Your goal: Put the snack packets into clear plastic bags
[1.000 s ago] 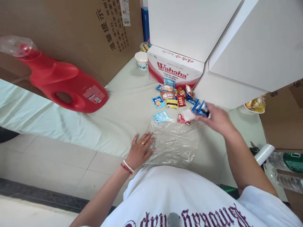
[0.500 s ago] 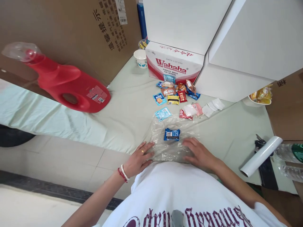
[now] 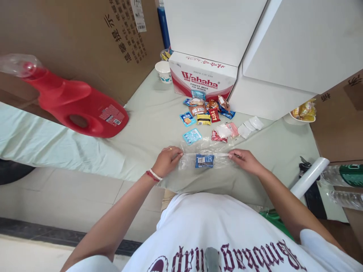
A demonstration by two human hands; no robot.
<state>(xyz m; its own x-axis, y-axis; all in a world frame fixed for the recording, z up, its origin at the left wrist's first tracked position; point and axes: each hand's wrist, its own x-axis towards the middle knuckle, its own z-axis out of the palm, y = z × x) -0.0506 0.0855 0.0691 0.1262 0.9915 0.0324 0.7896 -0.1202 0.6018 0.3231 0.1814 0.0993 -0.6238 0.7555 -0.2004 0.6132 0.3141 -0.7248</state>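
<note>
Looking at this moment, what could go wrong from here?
The left hand and right hand pinch the clear film only at its sides, so it might slip or tear.
The blue packet between them is held by neither hand and could shift if the film is tugged.
The light-blue packet lies close to the film's far edge and might get nudged.

A clear, crinkled plastic film [image 3: 222, 161] lies on the worktop [image 3: 153, 124], glossy, with a taut whitish edge running from nine to three o'clock. The small blue packet [image 3: 204, 161] lies flat within its outline, towards six o'clock, long side crosswise, pale printing on its nine o'clock half.
</note>
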